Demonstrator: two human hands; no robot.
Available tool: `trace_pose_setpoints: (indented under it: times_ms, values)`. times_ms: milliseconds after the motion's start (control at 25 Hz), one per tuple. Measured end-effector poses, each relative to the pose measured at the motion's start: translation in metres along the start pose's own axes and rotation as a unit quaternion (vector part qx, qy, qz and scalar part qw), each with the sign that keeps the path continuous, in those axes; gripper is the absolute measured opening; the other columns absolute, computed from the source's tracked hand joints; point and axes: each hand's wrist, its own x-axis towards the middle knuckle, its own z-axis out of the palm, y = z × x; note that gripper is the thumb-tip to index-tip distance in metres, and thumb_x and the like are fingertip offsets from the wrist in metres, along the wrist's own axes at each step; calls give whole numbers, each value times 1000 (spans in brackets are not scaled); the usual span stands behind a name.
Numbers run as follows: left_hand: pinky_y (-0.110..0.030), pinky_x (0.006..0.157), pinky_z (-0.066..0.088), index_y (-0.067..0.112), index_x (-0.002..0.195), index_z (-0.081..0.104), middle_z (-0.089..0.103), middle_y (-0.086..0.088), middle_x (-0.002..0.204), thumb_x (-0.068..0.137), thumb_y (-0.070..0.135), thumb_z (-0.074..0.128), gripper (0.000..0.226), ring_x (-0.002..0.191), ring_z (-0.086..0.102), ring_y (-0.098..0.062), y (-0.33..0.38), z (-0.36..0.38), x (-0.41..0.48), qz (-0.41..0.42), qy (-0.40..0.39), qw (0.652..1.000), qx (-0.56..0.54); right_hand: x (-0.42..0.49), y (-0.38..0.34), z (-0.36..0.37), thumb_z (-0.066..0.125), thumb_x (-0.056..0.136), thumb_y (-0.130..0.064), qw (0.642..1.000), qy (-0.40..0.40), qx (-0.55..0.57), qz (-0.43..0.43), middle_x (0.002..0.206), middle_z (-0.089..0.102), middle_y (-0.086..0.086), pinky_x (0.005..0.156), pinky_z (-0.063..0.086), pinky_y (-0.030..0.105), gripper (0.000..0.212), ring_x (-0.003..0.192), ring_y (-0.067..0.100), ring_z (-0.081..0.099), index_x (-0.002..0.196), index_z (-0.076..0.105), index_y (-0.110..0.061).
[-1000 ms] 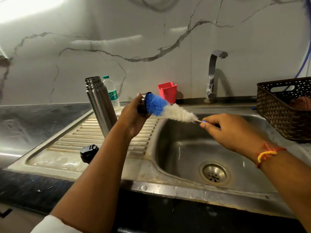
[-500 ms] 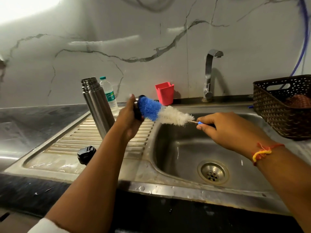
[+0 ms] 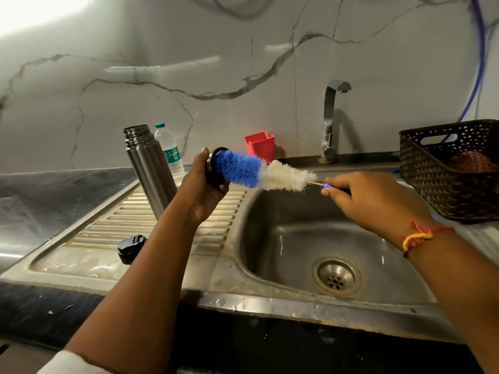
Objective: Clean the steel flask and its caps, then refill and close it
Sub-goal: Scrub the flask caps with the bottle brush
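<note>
Caps, two: held cap (image 3: 214, 182) gripped in left hand (image 3: 199, 190), one brush (image 3: 259, 174) pushed into it; black cap (image 3: 131, 248) on drainboard (image 3: 108, 228). Right hand (image 3: 372, 201) grips brush handle. One flask (image 3: 148, 166) upright on drainboard.

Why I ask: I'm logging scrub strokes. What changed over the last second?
The right hand drew the blue-and-white bristle bottle brush slightly rightward, out of the black-rimmed steel flask cap gripped by the left hand; more blue bristle shows. Both grips, the tall steel flask and the small black cap on the draining board stayed.
</note>
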Motion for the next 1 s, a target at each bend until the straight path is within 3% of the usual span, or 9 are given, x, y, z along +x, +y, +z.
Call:
trace_pose_setpoints:
  times_ms: [280, 360, 440, 520, 600, 680, 760, 880, 1000]
  values:
    - [-18, 47, 41, 16, 112, 66, 65, -6, 90, 99, 55, 49, 44, 61, 50, -12, -1, -4, -1, -44, -40, 998, 34, 3, 9, 2, 45, 97, -50, 998, 43, -36, -27, 69, 63, -6, 63, 54, 38, 32, 62, 12, 57, 109, 69, -31]
    - [-19, 52, 45, 15, 112, 67, 66, -7, 94, 99, 55, 52, 45, 68, 55, -13, -3, -2, -3, -40, -56, 996, 52, 3, 8, 2, 46, 98, -47, 1000, -9, 6, -4, 71, 64, -5, 64, 52, 36, 31, 65, 13, 58, 103, 70, -29]
    - [-26, 73, 56, 13, 119, 66, 70, -10, 108, 99, 51, 55, 44, 91, 67, -18, -5, 0, -4, -18, -63, 997, 27, -1, 0, 7, 47, 100, -43, 985, -119, 119, 37, 75, 64, -6, 60, 44, 29, 30, 67, 11, 56, 97, 73, -29]
    - [-37, 97, 57, 8, 132, 61, 67, -14, 130, 98, 45, 58, 50, 117, 67, -25, -5, -1, -3, -4, -71, 997, -11, -6, -11, 8, 45, 101, -43, 913, -246, 301, 125, 64, 52, -6, 48, 30, 23, 35, 51, 8, 41, 97, 74, -23]
    - [-42, 103, 54, 3, 140, 55, 60, -19, 141, 97, 41, 60, 58, 129, 60, -31, -4, -3, -2, 9, -85, 996, -37, -10, -19, 6, 44, 101, -44, 800, -333, 452, 213, 58, 35, -3, 38, 19, 19, 42, 44, 7, 24, 107, 69, -11]
    - [-44, 105, 53, 0, 140, 56, 61, -19, 139, 96, 36, 63, 57, 132, 58, -34, -5, -3, 0, 23, -81, 995, -50, -11, -21, 6, 48, 100, -43, 754, -343, 507, 236, 57, 34, -4, 35, 17, 17, 42, 44, 5, 21, 109, 64, -5]
    - [-45, 105, 53, 3, 126, 65, 71, -15, 121, 97, 31, 64, 41, 127, 62, -32, -6, -4, 2, 45, -50, 997, -48, -10, -22, 10, 60, 95, -38, 823, -280, 459, 181, 61, 46, -3, 39, 26, 19, 30, 46, 7, 32, 102, 60, -9]
    - [-43, 107, 51, 9, 110, 69, 75, -9, 103, 101, 27, 61, 21, 117, 64, -28, -6, -2, 3, 61, -19, 997, -47, -5, -18, 22, 66, 91, -31, 980, -85, 174, 38, 76, 59, -6, 57, 45, 23, 14, 64, 7, 53, 97, 59, -21]
    - [-38, 103, 53, 10, 112, 66, 69, -13, 116, 102, 26, 60, 21, 119, 63, -27, -7, -4, 3, 63, -32, 997, -34, -1, -13, 18, 53, 97, -39, 997, 71, -36, -24, 73, 56, -7, 59, 42, 27, 16, 66, 10, 52, 96, 60, -26]
